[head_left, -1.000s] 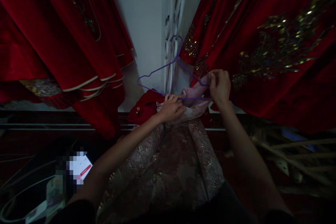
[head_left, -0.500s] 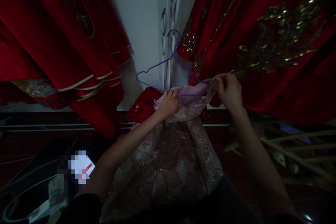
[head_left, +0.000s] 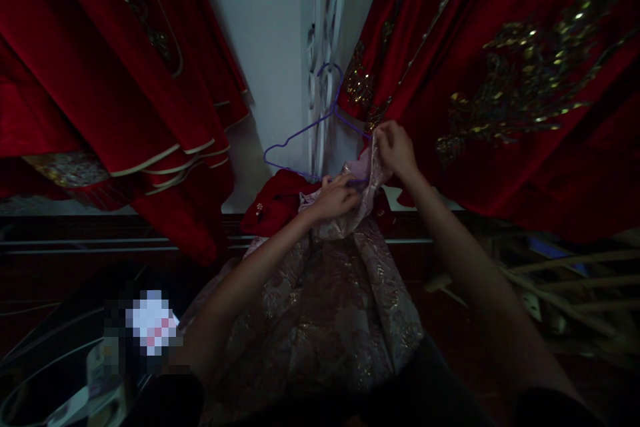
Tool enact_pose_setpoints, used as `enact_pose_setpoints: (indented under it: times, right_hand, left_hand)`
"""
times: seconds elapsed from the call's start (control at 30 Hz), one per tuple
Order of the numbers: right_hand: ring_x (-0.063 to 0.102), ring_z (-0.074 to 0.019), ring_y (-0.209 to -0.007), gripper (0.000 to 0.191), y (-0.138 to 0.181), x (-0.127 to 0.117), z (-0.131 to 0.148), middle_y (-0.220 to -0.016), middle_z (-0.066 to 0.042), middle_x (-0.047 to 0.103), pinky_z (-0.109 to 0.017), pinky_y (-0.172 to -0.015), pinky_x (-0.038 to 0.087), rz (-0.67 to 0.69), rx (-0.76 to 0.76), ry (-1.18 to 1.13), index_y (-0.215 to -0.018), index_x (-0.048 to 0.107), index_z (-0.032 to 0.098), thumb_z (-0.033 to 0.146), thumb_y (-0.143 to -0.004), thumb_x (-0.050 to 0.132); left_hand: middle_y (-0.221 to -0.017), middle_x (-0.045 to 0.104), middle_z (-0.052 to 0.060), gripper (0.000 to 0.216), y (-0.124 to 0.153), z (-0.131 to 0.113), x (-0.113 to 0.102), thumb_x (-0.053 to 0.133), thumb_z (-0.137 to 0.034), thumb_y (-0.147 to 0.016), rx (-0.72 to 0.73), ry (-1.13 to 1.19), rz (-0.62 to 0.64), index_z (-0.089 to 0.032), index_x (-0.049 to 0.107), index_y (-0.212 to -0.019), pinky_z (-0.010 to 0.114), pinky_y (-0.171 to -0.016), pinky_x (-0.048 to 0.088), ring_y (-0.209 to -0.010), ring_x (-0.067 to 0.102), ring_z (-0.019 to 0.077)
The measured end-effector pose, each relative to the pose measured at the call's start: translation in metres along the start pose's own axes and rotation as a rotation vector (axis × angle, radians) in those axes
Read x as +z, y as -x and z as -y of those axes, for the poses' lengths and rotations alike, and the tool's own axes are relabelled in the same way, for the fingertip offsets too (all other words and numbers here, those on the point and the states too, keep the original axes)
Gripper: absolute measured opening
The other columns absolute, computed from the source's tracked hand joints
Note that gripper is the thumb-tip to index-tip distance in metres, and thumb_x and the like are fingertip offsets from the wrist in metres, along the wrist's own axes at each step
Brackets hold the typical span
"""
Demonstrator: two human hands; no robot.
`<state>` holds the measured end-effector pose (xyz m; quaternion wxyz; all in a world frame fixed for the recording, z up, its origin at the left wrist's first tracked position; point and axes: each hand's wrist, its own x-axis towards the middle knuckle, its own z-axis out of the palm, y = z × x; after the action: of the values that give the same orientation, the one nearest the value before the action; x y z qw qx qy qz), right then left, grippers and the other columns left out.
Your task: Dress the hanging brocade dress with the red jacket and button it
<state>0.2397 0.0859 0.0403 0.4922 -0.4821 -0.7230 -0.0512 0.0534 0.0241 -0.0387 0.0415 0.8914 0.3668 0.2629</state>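
Note:
A pale pink brocade dress (head_left: 345, 307) with a metallic pattern spreads down toward me, its top held up against a purple wire hanger (head_left: 299, 135). My right hand (head_left: 399, 152) pinches the dress's shoulder edge over the hanger's right end, which the cloth covers. My left hand (head_left: 336, 200) is closed at the neckline near the hanger's lower bar; its fingertips are partly hidden in the cloth. The hanger's left arm and hook are bare of cloth. Behind the dress top lies red fabric (head_left: 274, 203) with a small flower-like ornament.
Red garments (head_left: 165, 93) hang at the left, and more with gold sequins (head_left: 530, 80) hang at the right. White metalwork (head_left: 327, 20) stands against the wall between them. A lit, blurred-out screen (head_left: 153, 321) is at lower left; wooden hangers (head_left: 565, 293) are piled at lower right.
My right hand has moved left and slightly up, bringing the dress's shoulder over the hanger's right end. My left hand has shifted slightly right along the neckline. The hanger has dipped a little.

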Motion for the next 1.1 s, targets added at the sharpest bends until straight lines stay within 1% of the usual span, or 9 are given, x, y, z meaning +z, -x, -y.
enact_pose_setpoints:
  times: [0.1,0.2,0.27,0.37,0.5,0.63,0.73,0.9,1.1]
  right_hand:
    - [0.059,-0.0191,-0.071,0.042,0.006,0.012,-0.007,-0.079,-0.003,0.063,-0.033,-0.070,0.048,0.034,0.078,-0.127,-0.094,0.055,0.023,0.060,-0.091,0.034]
    - [0.058,-0.0177,-0.067,0.045,0.011,0.013,-0.006,-0.074,-0.002,0.063,-0.030,-0.066,0.046,0.006,0.116,-0.162,-0.087,0.055,0.023,0.064,-0.088,0.036]
    - [0.057,-0.0172,-0.067,0.046,0.011,0.009,-0.004,-0.074,-0.002,0.063,-0.029,-0.066,0.045,0.002,0.124,-0.160,-0.083,0.055,0.023,0.065,-0.087,0.037]
    - [0.057,-0.0166,-0.068,0.045,0.010,0.001,-0.004,-0.075,-0.001,0.063,-0.029,-0.067,0.044,0.019,0.129,-0.144,-0.081,0.055,0.022,0.064,-0.087,0.039]
    - [0.055,-0.0158,-0.069,0.041,0.010,-0.003,-0.006,-0.076,0.000,0.061,-0.029,-0.067,0.043,0.047,0.106,-0.143,-0.084,0.055,0.022,0.061,-0.086,0.043]
    - [0.054,-0.0147,-0.066,0.038,0.011,0.000,-0.009,-0.074,0.000,0.060,-0.028,-0.065,0.042,0.057,0.093,-0.154,-0.085,0.055,0.023,0.059,-0.087,0.044]
    - [0.053,-0.0148,-0.066,0.038,0.011,0.003,-0.011,-0.073,0.000,0.059,-0.028,-0.065,0.042,0.054,0.086,-0.145,-0.085,0.056,0.023,0.058,-0.088,0.043]
    - [0.053,-0.0155,-0.066,0.040,0.010,0.000,-0.012,-0.074,-0.001,0.060,-0.030,-0.065,0.044,0.046,0.073,-0.127,-0.085,0.057,0.023,0.061,-0.087,0.042]
    - [0.055,-0.0160,-0.067,0.042,0.008,-0.002,-0.010,-0.073,-0.001,0.059,-0.032,-0.068,0.047,0.048,0.080,-0.153,-0.085,0.058,0.022,0.062,-0.086,0.043]
  left_hand:
    - [-0.132,0.056,0.006,0.034,0.004,0.001,-0.013,0.034,-0.027,-0.094,0.003,0.137,-0.088,-0.020,0.067,-0.095,0.040,-0.101,0.030,-0.122,0.047,0.0193]
    - [-0.126,0.059,0.008,0.037,0.013,0.010,-0.048,0.028,-0.028,-0.097,0.010,0.192,-0.244,-0.019,0.062,-0.107,0.035,-0.099,0.033,-0.117,0.051,0.0167]
    - [-0.117,0.063,0.007,0.034,0.025,0.029,-0.076,0.033,-0.036,-0.097,-0.053,0.088,-0.345,-0.020,0.062,-0.104,0.036,-0.099,0.030,-0.113,0.053,0.0183]
    - [-0.096,0.068,0.006,0.035,0.051,0.077,-0.104,0.036,-0.041,-0.096,-0.219,-0.064,-0.451,-0.019,0.064,-0.095,0.037,-0.097,0.031,-0.096,0.058,0.0192]
    - [-0.088,0.068,0.008,0.043,0.096,0.154,-0.103,0.032,-0.044,-0.095,-0.511,-0.047,-0.615,-0.015,0.065,-0.097,0.029,-0.078,0.041,-0.081,0.060,0.0184]
    - [-0.085,0.068,0.008,0.044,0.124,0.205,-0.085,0.038,-0.047,-0.091,-0.565,0.070,-0.659,-0.013,0.066,-0.093,0.025,-0.071,0.043,-0.078,0.061,0.0176]
    - [-0.085,0.068,0.007,0.043,0.124,0.215,-0.080,0.039,-0.046,-0.091,-0.554,0.151,-0.648,-0.013,0.065,-0.093,0.024,-0.071,0.044,-0.076,0.060,0.0159]
    - [-0.087,0.067,0.006,0.042,0.112,0.197,-0.090,0.038,-0.046,-0.092,-0.493,0.126,-0.676,-0.015,0.065,-0.096,0.023,-0.073,0.044,-0.078,0.059,0.0155]
    - [-0.092,0.069,0.007,0.042,0.100,0.192,-0.101,0.038,-0.044,-0.091,-0.527,0.141,-0.575,-0.014,0.066,-0.100,0.023,-0.074,0.044,-0.081,0.060,0.0158]
